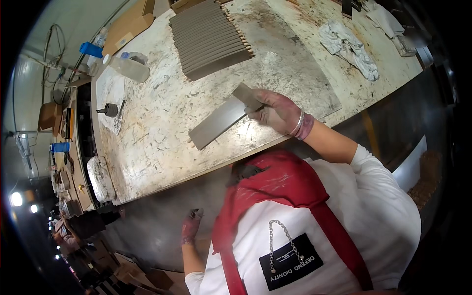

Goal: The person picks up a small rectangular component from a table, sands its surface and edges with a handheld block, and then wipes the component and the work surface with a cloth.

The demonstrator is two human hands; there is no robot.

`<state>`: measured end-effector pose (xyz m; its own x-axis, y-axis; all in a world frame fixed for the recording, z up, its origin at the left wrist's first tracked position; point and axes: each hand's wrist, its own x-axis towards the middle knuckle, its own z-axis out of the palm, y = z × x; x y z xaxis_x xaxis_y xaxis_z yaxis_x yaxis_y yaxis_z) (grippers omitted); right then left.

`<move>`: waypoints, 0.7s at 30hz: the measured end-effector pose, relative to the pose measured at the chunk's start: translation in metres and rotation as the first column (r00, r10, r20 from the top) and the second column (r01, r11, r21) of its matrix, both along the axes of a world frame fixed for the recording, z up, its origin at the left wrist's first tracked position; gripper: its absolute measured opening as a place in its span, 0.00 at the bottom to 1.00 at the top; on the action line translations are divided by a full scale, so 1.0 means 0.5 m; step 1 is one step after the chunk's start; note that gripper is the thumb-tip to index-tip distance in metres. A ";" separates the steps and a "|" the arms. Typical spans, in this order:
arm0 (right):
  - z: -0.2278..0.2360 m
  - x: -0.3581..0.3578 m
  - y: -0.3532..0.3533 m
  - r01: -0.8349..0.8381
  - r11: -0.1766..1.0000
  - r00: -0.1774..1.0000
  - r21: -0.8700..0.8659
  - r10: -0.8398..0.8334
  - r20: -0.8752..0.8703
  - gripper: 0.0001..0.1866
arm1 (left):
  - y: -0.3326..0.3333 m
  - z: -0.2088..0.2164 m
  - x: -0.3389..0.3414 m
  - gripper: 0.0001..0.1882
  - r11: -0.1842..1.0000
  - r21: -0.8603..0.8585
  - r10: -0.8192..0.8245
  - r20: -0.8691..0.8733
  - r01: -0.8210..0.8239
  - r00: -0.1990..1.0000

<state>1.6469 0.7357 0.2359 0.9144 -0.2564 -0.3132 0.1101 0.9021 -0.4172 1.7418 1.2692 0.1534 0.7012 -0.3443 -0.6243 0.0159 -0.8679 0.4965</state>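
A small, flat grey rectangular piece is pinched between the thumb and fingers of my right hand. Under and beside it, a long flat grey strip lies slantwise near the table's front edge, its surface shiny toward my hand. Tiny wood-coloured tips show at the strip's far left end. My left hand hangs below the table edge, away from the strip, its fingers curled in. Something greyish shows at those fingertips, too small to name. Both hands look stained or thinly gloved in dark red.
A stack of similar grey strips with wood-coloured ends sits at the back of the scuffed table. Left of it are a cloudy plastic bottle, a dark cylindrical tool part and cardboard. A crumpled white rag lies far right.
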 end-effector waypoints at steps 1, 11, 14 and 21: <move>-0.008 -0.001 0.000 -0.026 0.994 0.999 0.111 0.024 0.022 0.18 | -0.036 0.032 0.000 0.18 0.997 0.080 0.018 -0.013 -0.017 1.000; -0.005 -0.049 -0.005 -0.096 0.961 0.994 0.257 0.081 0.070 0.17 | -0.096 0.146 0.060 0.06 0.767 -0.585 0.296 -0.041 -0.264 0.954; 0.007 -0.050 0.006 -0.116 0.962 0.988 0.248 0.086 0.131 0.16 | -0.110 0.164 0.067 0.05 0.977 -0.155 0.175 0.181 -0.148 0.968; 0.033 -0.064 0.025 0.056 0.498 0.995 -0.866 -0.097 0.009 0.28 | -0.111 0.195 0.101 0.05 0.785 -0.607 0.361 0.284 -0.125 0.888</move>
<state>1.6150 0.7482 0.2521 0.8708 -0.4862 0.0730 0.1268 0.0786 -0.9888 1.7923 1.2138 0.2511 0.9418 -0.3316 -0.0560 -0.0964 -0.4257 0.8997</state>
